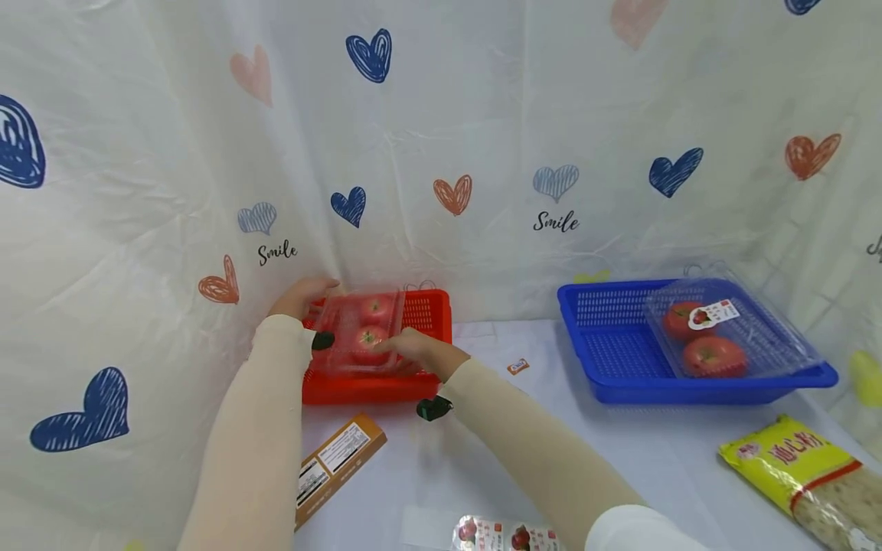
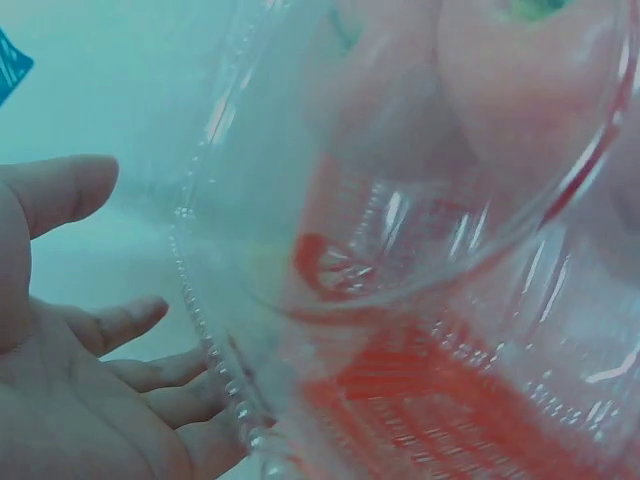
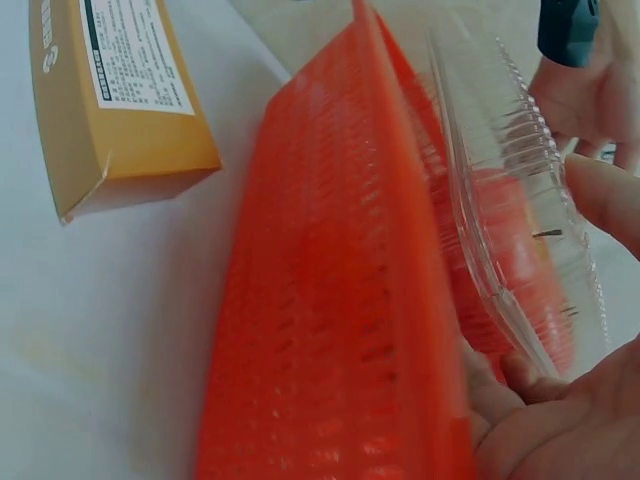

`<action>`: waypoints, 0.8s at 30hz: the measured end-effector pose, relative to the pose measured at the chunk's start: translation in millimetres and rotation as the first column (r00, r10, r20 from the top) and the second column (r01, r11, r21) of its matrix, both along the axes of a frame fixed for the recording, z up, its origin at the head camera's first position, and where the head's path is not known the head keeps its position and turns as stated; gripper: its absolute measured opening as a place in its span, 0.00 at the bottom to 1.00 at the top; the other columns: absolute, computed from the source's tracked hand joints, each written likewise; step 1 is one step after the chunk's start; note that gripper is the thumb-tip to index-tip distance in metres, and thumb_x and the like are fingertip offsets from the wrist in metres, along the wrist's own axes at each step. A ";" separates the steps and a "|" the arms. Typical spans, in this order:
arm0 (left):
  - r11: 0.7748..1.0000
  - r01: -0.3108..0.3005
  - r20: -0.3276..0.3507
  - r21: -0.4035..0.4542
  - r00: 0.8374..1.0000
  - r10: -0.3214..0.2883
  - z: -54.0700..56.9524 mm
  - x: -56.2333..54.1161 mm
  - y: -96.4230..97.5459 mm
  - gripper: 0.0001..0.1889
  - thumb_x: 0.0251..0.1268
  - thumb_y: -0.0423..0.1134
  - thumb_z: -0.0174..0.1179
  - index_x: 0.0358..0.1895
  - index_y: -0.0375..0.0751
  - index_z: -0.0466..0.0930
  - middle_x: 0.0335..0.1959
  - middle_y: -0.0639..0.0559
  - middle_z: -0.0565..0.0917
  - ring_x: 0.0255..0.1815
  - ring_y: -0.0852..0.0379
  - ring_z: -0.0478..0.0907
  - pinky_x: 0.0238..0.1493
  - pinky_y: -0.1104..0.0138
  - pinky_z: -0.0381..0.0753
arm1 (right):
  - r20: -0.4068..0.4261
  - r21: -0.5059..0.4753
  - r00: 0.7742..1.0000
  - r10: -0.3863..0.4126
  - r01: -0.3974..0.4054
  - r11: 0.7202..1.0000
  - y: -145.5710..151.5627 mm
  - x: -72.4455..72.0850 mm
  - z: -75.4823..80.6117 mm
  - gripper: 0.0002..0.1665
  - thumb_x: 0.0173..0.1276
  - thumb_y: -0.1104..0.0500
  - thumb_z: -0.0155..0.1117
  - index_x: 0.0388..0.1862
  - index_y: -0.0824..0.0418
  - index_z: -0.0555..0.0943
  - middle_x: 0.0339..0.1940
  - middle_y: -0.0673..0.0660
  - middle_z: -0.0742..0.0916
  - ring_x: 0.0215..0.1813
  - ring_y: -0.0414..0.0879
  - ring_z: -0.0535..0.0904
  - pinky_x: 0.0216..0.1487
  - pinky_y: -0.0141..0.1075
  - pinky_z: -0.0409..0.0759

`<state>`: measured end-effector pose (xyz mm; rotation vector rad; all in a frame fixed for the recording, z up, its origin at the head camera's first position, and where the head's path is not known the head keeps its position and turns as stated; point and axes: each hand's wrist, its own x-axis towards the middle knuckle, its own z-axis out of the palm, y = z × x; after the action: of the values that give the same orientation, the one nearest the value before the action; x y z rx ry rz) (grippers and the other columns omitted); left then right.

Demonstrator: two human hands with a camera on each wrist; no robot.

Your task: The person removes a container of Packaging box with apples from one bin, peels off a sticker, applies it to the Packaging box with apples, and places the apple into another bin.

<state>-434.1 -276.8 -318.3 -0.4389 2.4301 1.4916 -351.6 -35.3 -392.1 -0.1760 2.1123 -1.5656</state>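
Note:
A clear plastic box [image 1: 331, 339] with red apples [image 1: 375, 308] inside sits over the red basket [image 1: 432, 389], slightly tilted. My right hand [image 1: 423, 350] grips the box's near right side, thumb over its upper edge; in the right wrist view its fingers [image 3: 530, 380] reach under the rim between box and basket wall. At the far left side is my left hand [image 1: 303, 297]. The left wrist view shows its thumb held away from the box and its other fingers [image 2: 165, 372] fairly straight, tips behind the beaded rim.
To the right stands a blue basket [image 1: 586, 329] with a labelled clear box of apples [image 1: 714, 357]. An orange-brown carton [image 1: 344, 459] lies before the red basket. A sticker strip [image 1: 506, 533], a small wrapped packet [image 1: 517, 366] and a yellow food bag [image 1: 802, 474] lie on the table.

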 end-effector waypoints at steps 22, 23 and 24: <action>0.968 0.135 0.018 0.212 0.990 -0.142 21.4 24.0 5.5 0.43 0.61 0.55 0.64 0.75 0.47 0.53 0.63 0.37 0.70 0.57 0.38 0.76 0.51 0.50 0.80 | 0.012 -0.084 0.999 0.050 -0.049 0.995 70.0 -2.0 39.2 0.25 0.62 0.53 0.70 0.53 0.63 0.75 0.50 0.57 0.81 0.48 0.51 0.76 0.50 0.44 0.80; 0.965 0.151 0.011 0.214 0.988 -0.157 20.3 26.0 5.0 0.43 0.61 0.56 0.65 0.75 0.47 0.53 0.63 0.37 0.70 0.57 0.38 0.76 0.51 0.50 0.80 | 0.007 -0.087 0.998 0.063 -0.062 0.994 72.4 -0.8 40.2 0.23 0.63 0.53 0.69 0.52 0.64 0.76 0.49 0.57 0.81 0.46 0.51 0.76 0.50 0.44 0.80; 0.962 0.163 0.003 0.221 0.986 -0.168 19.0 28.0 4.1 0.43 0.60 0.55 0.65 0.74 0.47 0.53 0.62 0.37 0.70 0.56 0.38 0.76 0.51 0.50 0.80 | 0.003 -0.093 0.997 0.076 -0.076 0.993 74.8 0.5 41.5 0.21 0.64 0.53 0.68 0.51 0.64 0.78 0.48 0.57 0.82 0.45 0.50 0.76 0.50 0.44 0.79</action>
<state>-406.1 -272.8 -299.3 -0.1997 2.1907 1.6472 -351.1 39.5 -350.6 -0.2798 2.0057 -1.6177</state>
